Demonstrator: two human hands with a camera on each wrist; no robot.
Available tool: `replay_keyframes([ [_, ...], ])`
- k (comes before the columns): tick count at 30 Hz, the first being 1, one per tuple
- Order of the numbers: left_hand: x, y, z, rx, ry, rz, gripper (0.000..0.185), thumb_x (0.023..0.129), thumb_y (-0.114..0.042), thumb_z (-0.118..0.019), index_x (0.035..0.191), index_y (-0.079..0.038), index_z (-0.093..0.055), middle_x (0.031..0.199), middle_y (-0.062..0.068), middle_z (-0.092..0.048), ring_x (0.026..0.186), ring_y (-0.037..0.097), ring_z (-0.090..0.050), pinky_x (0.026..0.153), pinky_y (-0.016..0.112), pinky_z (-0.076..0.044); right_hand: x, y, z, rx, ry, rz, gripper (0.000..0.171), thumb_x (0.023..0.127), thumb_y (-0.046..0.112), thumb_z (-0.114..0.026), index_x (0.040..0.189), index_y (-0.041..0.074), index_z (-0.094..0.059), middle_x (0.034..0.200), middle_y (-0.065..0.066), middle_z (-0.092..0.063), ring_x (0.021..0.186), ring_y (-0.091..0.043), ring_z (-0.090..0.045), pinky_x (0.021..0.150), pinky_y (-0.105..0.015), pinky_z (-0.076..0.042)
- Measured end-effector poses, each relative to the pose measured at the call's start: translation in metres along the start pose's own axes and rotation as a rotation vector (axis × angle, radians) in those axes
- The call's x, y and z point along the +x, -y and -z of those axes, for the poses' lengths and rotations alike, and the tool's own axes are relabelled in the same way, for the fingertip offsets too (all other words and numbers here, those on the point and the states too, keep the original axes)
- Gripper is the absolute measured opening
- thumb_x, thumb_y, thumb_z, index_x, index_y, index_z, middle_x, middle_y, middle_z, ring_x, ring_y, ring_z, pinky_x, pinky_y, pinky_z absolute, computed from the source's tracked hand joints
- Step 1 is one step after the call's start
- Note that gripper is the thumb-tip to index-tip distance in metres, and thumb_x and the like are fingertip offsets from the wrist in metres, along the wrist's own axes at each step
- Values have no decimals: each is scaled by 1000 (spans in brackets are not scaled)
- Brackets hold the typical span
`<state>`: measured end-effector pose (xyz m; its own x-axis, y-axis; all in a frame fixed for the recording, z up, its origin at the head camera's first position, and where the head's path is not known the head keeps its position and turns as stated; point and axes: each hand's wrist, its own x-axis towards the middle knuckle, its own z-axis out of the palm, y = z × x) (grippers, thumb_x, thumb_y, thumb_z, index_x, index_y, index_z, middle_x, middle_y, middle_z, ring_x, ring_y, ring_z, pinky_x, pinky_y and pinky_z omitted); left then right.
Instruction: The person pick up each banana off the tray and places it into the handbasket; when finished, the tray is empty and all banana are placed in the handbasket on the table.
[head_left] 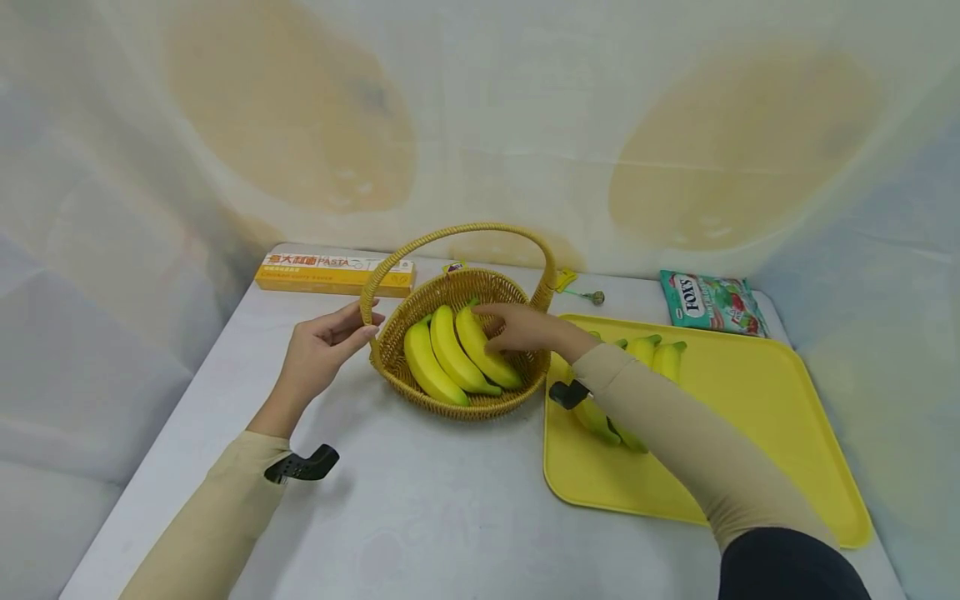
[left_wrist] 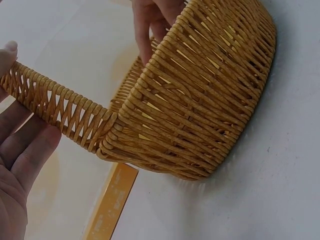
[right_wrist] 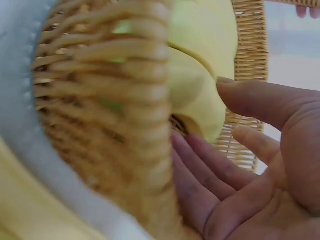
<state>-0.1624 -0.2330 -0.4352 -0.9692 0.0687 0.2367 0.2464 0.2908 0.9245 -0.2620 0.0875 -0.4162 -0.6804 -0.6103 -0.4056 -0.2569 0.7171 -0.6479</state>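
Right hand, fingers relaxed and spread, I see resting on the bananas inside the wicker basket, while my left hand pinches the basket's handle.

A long yellow pasta box lies flat along the far left edge of the grey table, its end also showing in the left wrist view. At the far right corner lies a green Fox's candy bag. A small yellow tag on a string with a little metal bell rests on the table between them. A pale draped cloth with large tan blotches forms the backdrop behind and at both sides.
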Motion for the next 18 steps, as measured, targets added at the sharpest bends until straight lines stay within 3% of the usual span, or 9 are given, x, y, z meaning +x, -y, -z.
replay_keyframes([
  [5, 0, -2, 0, 5, 2, 6, 43, 98, -24, -71, 139, -11, -64, 117, 13, -73, 107, 7, -70, 91, 19, -55, -23, -9, 1, 26, -64, 101, 65, 101, 19, -66, 159, 15, -36, 141, -19, -57, 124, -31, -59, 98, -43, -54],
  [11, 0, -3, -1, 14, 2, 9, 44, 98, -25, -71, 140, -11, -64, 117, 11, -74, 108, 7, -69, 92, 19, -54, -65, -20, -3, 70, -223, 212, 53, 101, 21, -65, 151, 17, -50, 130, -14, -62, 115, -27, -62, 97, -45, -53],
  [14, 0, -3, -1, 10, 2, 13, 44, 98, -25, -71, 139, -11, -64, 117, 11, -74, 108, 7, -69, 92, 19, -54, -88, -34, -4, 123, -281, 227, 49, 103, 21, -64, 149, 16, -52, 130, -13, -62, 117, -27, -62, 96, -46, -55],
  [18, -1, -3, -2, 14, -2, 14, 45, 98, -25, -70, 140, -9, -63, 118, 13, -73, 108, 8, -69, 92, 18, -54, -117, -61, -4, 175, -346, 176, 49, 104, 21, -62, 150, 14, -50, 136, -17, -59, 119, -29, -61, 97, -48, -54],
])
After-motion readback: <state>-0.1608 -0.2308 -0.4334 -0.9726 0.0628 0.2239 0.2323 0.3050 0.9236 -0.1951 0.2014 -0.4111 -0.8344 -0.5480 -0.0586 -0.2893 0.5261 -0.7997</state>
